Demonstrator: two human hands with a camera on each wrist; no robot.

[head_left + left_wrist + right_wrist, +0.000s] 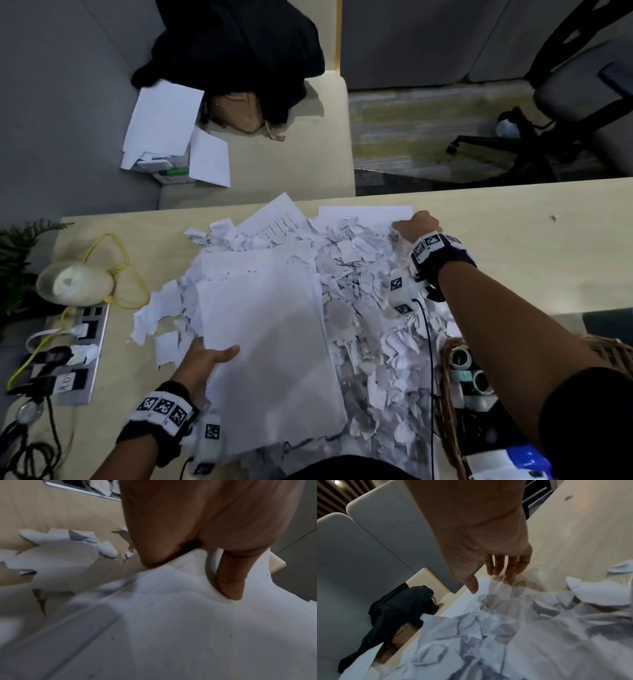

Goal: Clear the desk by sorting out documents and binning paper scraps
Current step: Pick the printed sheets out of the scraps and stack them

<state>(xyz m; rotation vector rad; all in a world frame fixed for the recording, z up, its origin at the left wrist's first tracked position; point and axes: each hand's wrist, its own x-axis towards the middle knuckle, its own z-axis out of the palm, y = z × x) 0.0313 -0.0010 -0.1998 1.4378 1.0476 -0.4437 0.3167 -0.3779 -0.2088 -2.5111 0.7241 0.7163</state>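
A heap of torn white paper scraps (370, 308) covers the middle of the pale desk (531, 246). On its left side lies a stack of plain white sheets (270, 349). My left hand (219, 356) grips the stack's near left edge, thumb (229, 582) pressed on top and the fingers hidden beneath. Two printed sheets (277, 222) poke out at the far edge. My right hand (409, 224) reaches to the right corner of the farther printed sheet (471, 604). Its fingers (498, 566) are extended just past that corner and the thumb is above the paper, gripping nothing.
A wicker basket (445, 411) with tape rolls stands at the near right. A power strip (68, 353), a yellow cable (120, 274) and a round white lamp (75, 282) sit at the left. Beyond the desk, a bench holds more papers (164, 120), a black coat (233, 54) and a brown bag (236, 109).
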